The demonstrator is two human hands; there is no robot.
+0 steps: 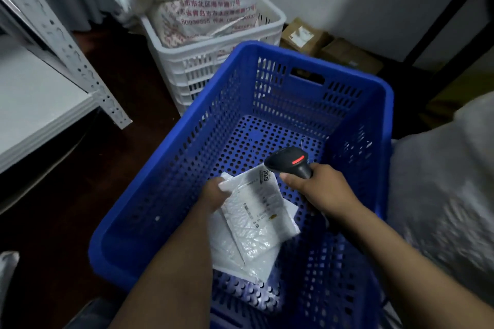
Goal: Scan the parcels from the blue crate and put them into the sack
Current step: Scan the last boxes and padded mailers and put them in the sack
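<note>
A blue perforated crate fills the middle of the view. Inside it, my left hand grips the upper left corner of a white bubble-mailer parcel with a printed label facing up. More white packaging lies under it. My right hand holds a black barcode scanner by its handle, its head with a red light just above the parcel's top edge. A grey-white sack bulges at the right, beside the crate.
A white slatted crate behind the blue one holds a printed woven sack. Brown cardboard boxes lie against the back wall. A white metal shelf stands at the left. The floor is dark.
</note>
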